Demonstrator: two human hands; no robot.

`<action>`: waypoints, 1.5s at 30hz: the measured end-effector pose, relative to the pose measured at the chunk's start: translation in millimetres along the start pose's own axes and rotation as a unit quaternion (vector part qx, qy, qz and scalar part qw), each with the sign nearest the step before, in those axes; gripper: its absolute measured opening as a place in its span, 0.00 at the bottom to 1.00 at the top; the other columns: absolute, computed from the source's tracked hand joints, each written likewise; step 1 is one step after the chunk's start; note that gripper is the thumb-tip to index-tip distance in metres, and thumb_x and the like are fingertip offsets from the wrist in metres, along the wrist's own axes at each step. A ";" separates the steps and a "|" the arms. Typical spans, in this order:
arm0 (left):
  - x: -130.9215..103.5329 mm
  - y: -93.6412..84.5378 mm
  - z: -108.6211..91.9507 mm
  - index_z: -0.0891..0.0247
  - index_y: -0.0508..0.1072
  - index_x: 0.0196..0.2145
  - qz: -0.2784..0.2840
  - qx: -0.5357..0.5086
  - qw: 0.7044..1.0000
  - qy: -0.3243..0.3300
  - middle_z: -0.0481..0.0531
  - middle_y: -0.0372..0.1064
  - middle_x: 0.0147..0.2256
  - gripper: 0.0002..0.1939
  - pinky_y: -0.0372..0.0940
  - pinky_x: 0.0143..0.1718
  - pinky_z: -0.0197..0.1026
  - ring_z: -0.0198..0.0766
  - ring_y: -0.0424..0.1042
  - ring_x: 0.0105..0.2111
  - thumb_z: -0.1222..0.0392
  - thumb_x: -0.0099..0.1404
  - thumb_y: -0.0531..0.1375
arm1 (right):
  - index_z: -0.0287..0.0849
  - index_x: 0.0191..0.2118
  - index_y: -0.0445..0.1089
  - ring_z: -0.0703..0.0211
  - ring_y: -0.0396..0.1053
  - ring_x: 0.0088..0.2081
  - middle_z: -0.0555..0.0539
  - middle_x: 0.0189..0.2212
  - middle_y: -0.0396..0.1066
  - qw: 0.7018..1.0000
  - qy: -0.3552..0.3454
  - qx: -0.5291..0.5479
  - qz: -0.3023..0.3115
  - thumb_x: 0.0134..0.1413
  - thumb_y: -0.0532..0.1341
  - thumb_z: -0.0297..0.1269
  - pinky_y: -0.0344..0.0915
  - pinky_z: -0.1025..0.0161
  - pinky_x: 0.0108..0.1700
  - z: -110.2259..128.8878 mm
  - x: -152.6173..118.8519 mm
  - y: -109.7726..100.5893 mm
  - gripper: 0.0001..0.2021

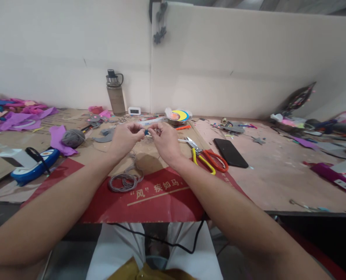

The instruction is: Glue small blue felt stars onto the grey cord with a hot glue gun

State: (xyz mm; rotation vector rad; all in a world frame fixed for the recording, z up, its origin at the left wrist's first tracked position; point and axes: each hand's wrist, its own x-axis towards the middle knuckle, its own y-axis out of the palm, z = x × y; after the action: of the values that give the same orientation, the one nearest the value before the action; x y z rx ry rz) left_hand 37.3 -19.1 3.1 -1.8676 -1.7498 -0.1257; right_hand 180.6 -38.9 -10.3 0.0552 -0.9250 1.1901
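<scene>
Over the middle of the table, my left hand (127, 137) and my right hand (165, 142) meet fingertip to fingertip. Both are closed in a pinch on a small blue piece (146, 132), mostly covered by the fingers, so its kind does not show. Below the hands a coil of grey cord (122, 182) lies partly on the red printed sheet (161, 208). A white stick-like thing (183, 140) shows beside my right hand. Scissors with red handles (216, 160) and a yellow-handled tool (206, 165) lie just right of that hand.
A black phone (230, 153) lies to the right. Behind stand a water bottle (116, 95), a small digital clock (134, 111) and a bowl (187, 118). At left are grey yarn (73, 138), purple felt (57, 140) and a blue power strip (34, 171); at right, a magenta one (333, 177).
</scene>
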 end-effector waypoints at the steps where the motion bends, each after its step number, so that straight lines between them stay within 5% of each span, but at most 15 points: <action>1: 0.0 0.1 -0.3 0.64 0.73 0.23 0.002 -0.006 1.000 0.000 0.48 0.69 0.21 0.04 0.59 0.26 0.35 0.32 0.65 0.22 0.61 0.52 0.62 | 0.42 0.31 0.69 0.59 0.66 0.36 0.46 0.34 0.73 1.000 0.000 -0.004 0.003 0.56 0.58 0.34 0.59 0.60 0.40 0.2 -0.2 -0.4 0.04; 16: 7.6 -7.4 6.2 0.64 0.76 0.26 0.093 0.015 0.995 0.015 0.49 0.70 0.20 0.04 0.60 0.26 0.35 0.32 0.65 0.21 0.61 0.53 0.62 | 0.42 0.30 0.67 0.62 0.62 0.28 0.51 0.25 0.68 0.998 0.006 0.003 0.066 0.50 0.57 0.36 0.55 0.64 0.32 -10.9 2.9 -4.1 0.04; 22: 10.5 -6.7 9.8 0.65 0.77 0.26 0.135 -0.107 0.984 -0.043 0.52 0.72 0.22 0.07 0.62 0.27 0.36 0.33 0.68 0.23 0.58 0.53 0.64 | 0.42 0.28 0.65 0.65 0.60 0.25 0.53 0.23 0.65 0.995 0.032 0.056 0.070 0.50 0.56 0.37 0.54 0.66 0.30 -14.2 2.6 -6.2 0.05; 27: 9.6 -5.4 9.7 0.67 0.76 0.27 0.136 -0.178 0.972 -0.072 0.52 0.72 0.23 0.05 0.63 0.27 0.36 0.33 0.68 0.23 0.62 0.50 0.64 | 0.42 0.27 0.63 0.65 0.59 0.25 0.54 0.22 0.64 0.994 0.044 0.072 0.067 0.49 0.57 0.36 0.55 0.66 0.29 -13.6 1.5 -8.1 0.05; 39: 5.4 -4.6 6.9 0.64 0.75 0.25 0.125 -0.079 0.987 -0.070 0.46 0.61 0.13 0.05 0.48 0.16 0.33 0.28 0.57 0.14 0.59 0.52 0.64 | 0.42 0.29 0.66 0.63 0.61 0.28 0.52 0.24 0.67 0.996 0.032 0.043 0.068 0.50 0.56 0.36 0.56 0.65 0.31 -11.4 -3.1 -3.2 0.05; 45: 7.6 -4.4 10.6 0.65 0.75 0.27 0.142 -0.126 0.978 -0.084 0.49 0.66 0.17 0.04 0.54 0.18 0.33 0.29 0.61 0.16 0.64 0.50 0.62 | 0.42 0.28 0.65 0.64 0.61 0.27 0.52 0.24 0.66 0.995 0.049 0.060 0.062 0.49 0.56 0.35 0.56 0.66 0.32 -11.9 -3.3 -3.8 0.04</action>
State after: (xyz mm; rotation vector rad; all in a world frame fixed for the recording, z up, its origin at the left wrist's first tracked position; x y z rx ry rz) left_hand 31.0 -7.6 -0.9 -2.3528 -1.6137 -0.0832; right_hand 190.4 -37.1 -18.5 0.0358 -0.7799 1.3509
